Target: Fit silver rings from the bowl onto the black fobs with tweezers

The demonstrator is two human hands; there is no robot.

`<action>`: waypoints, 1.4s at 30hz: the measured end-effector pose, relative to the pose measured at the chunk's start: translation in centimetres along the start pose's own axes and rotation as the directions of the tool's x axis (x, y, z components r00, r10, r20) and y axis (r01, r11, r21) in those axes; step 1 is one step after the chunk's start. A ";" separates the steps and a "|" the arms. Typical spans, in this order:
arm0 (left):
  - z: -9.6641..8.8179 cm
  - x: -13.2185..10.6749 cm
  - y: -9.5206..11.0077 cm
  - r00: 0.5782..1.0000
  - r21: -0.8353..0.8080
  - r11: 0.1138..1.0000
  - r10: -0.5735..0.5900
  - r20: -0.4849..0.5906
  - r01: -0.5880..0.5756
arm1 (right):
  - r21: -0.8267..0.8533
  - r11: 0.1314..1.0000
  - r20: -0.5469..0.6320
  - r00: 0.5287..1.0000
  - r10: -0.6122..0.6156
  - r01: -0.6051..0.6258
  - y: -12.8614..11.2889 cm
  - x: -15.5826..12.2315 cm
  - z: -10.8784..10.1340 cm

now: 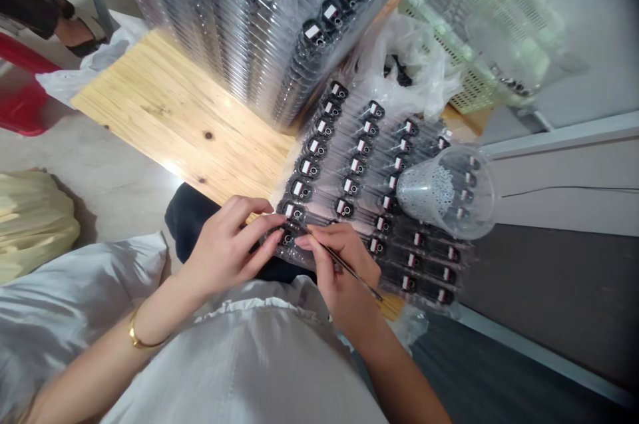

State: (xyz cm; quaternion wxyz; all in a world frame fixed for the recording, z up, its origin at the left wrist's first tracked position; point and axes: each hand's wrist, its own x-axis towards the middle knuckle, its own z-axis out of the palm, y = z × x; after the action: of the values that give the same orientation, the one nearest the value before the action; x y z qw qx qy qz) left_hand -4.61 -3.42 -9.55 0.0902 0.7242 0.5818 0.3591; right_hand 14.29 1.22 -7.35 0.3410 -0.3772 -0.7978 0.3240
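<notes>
A clear plastic tray (429, 274) holding rows of small black parts with white labels lies on the wooden table in front of me. My left hand (232, 247) rests on the tray's near left corner, its fingers curled onto one black part (285, 236). My right hand (339, 271) pinches thin metal tweezers (344, 264), whose tip points at a part in the near left column (294, 212). Both hands almost touch over that corner.
A clear plastic cup (442, 192) of tiny white pieces lies on the tray at right. Tall stacks of filled trays (259, 24) stand behind. A crumpled plastic bag (399, 64) and green basket (459, 18) sit at back right. Another person's foot (74, 34) shows top left.
</notes>
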 end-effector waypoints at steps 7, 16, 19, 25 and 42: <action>0.2 0.3 -0.1 0.999 0.002 1.000 0.031 0.020 -0.031 | -0.014 0.999 0.025 0.999 -0.032 0.032 0.3 -0.1 0.0; 0.1 0.6 -0.2 0.996 0.055 0.995 0.081 0.043 -0.084 | -0.085 0.986 0.042 0.990 -0.138 0.141 0.9 -0.2 0.2; 0.0 0.7 -0.3 0.995 0.055 0.995 0.083 0.056 -0.086 | -0.089 0.985 0.046 0.988 -0.147 0.151 0.9 -0.3 0.1; 0.0 0.7 -0.3 0.994 0.062 0.994 0.090 0.063 -0.094 | -0.125 0.982 0.074 0.989 -0.131 0.139 0.8 -0.3 0.0; -0.2 1.1 -0.7 0.971 0.134 0.969 0.185 0.151 -0.205 | -0.102 0.984 0.054 0.988 -0.143 0.148 0.6 -0.2 -0.2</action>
State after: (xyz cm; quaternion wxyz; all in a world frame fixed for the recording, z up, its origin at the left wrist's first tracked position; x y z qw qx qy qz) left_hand -5.22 -2.25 -9.28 0.0402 0.8057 0.5251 0.2709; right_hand 14.82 1.41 -7.79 0.3249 -0.3278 -0.8469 0.2642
